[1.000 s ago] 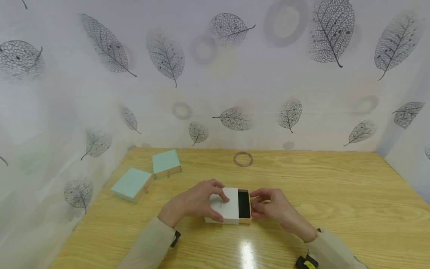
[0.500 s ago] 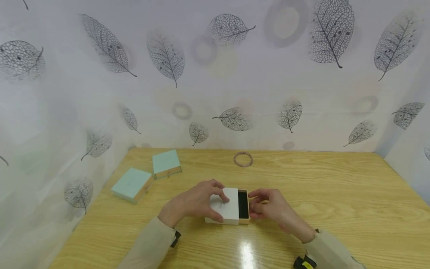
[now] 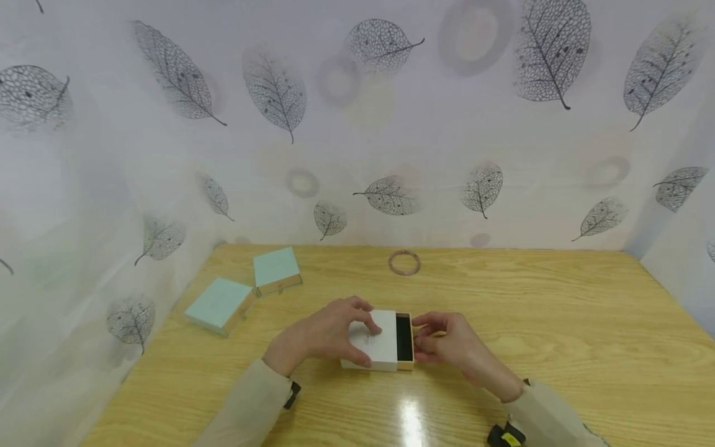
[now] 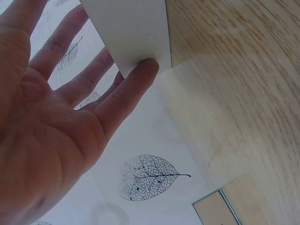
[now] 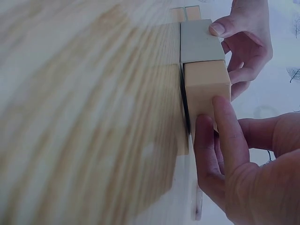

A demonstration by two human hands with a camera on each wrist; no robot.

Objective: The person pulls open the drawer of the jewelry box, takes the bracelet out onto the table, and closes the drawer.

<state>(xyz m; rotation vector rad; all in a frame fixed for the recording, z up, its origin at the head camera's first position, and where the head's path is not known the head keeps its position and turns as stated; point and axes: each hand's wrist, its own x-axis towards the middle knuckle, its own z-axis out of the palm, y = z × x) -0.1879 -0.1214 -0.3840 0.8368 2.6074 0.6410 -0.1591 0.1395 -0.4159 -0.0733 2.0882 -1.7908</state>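
White sleeve, probably light, stiff, dentable card; left hand pinches its sides, likely best hold; right hand, fingers half-bent, touches tan drawer at fingertips

The left hand, its palm turned to the camera, presses one digit's tip against the white box near a corner, wood-grained table to one side, leaf-printed backdrop behind, a green-edged box (partly cropped) below.

White cover: partly behind left hand | print: unreadable | left wrist view: teal box cropped
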